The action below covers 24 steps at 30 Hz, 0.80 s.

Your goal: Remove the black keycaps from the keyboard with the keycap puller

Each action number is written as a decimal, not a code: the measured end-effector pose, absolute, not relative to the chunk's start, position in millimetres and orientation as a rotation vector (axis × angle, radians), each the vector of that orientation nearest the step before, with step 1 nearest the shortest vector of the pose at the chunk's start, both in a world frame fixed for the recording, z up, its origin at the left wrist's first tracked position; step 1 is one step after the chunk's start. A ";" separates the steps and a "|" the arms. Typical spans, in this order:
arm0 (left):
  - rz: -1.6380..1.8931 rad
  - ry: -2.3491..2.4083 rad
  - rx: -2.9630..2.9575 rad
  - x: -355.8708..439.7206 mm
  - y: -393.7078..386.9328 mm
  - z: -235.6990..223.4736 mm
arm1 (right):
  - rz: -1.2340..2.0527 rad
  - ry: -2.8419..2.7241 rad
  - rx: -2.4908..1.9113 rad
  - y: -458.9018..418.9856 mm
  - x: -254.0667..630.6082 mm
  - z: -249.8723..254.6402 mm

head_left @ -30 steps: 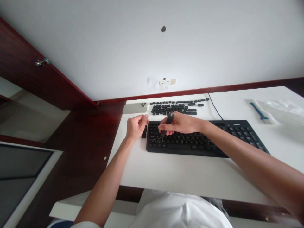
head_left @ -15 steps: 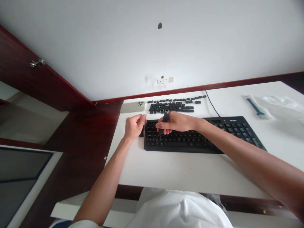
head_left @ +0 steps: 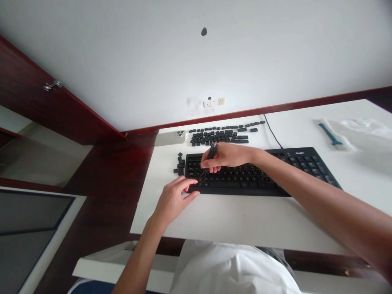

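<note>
A black keyboard [head_left: 275, 188] lies on the white table, many of its keycaps off at the left and middle. My right hand [head_left: 222, 156] is closed around a keycap puller [head_left: 212, 151] with a black handle, its thin wires reaching down to the keyboard's lower left keys. At the keyboard's lower left corner is my left hand [head_left: 176, 198], thumb and forefinger stretched apart. Its forefinger is at the bottom left keys and its thumb by the front edge. Loose keycaps [head_left: 181, 164] lie just left of the keyboard.
Rows of removed keycaps [head_left: 214, 136] sit behind the keyboard, beside a phone [head_left: 170, 139] lying face down. A cable [head_left: 273, 131] runs back from the keyboard. To the right, a blue brush [head_left: 330, 134] rests by a clear plastic bag [head_left: 364, 132].
My left hand has come down from the keyboard's upper left side to its lower left corner, and its fingers have spread. My right hand stays with the puller at nearly the same spot.
</note>
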<state>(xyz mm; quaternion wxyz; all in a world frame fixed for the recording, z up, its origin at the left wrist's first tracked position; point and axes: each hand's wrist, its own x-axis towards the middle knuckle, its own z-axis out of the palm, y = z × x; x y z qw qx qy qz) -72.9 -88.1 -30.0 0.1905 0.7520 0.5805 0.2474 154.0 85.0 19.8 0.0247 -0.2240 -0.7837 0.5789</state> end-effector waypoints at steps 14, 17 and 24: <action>0.569 1.652 2.340 -63.0 -77.7 -38.5 | 1.792 -2.412 -0.763 81.0 152.8 23.5; 0.614 1.679 2.399 -60.3 -82.2 -48.7 | 1.855 -2.359 -0.770 80.7 150.7 21.0; 0.668 1.718 2.408 -56.0 -85.2 -56.7 | 1.692 -2.437 -0.823 87.0 154.3 11.7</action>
